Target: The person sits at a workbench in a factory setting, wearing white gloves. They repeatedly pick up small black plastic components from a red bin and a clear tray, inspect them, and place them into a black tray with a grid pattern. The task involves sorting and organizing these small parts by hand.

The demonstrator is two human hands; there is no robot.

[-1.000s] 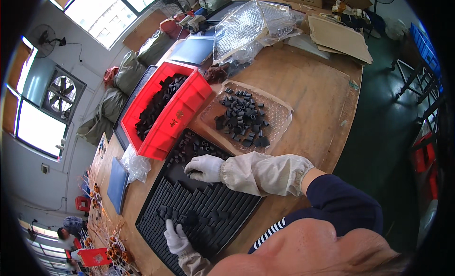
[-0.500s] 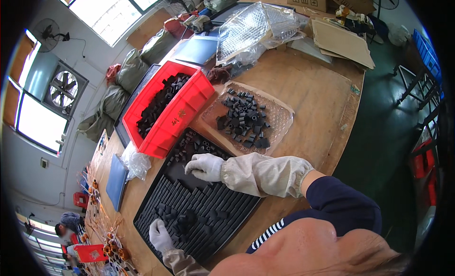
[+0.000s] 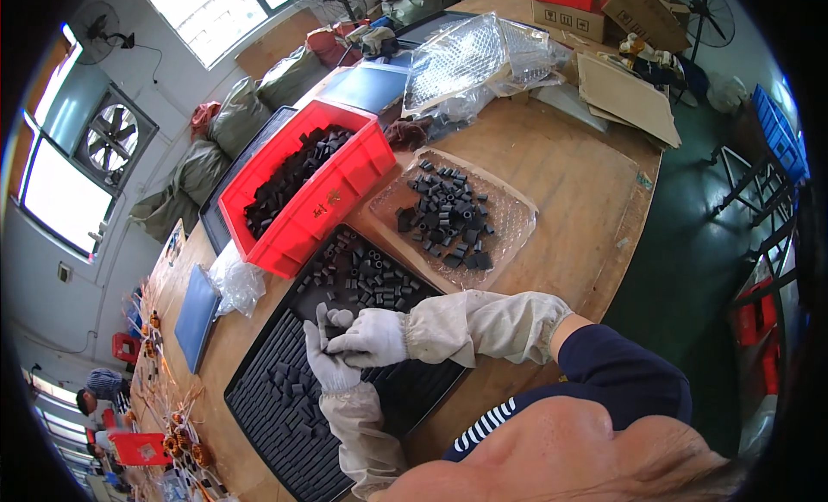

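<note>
Both my hands wear white gloves and meet over a large black tray. My left hand has its fingers bent upward around a small dark spot, and what it holds I cannot make out. Against it, the closed fingers of my right hand press in a pinch; their tips are partly hidden. Short black tubes stand and lie loose in the far part of the tray. Closely packed rows of black pieces cover its left side, with a loose heap of black pieces on top.
Beyond the tray stands a red bin full of black pieces. To its right, a shallow clear plastic tray holds a pile of black tubes. A blue panel, crumpled plastic and flat cardboard lie on the wooden table.
My left hand has moved from the tray's near left up to my right hand, which has shifted slightly nearer. More tubes show at the tray's far end. The view has shifted a little.
</note>
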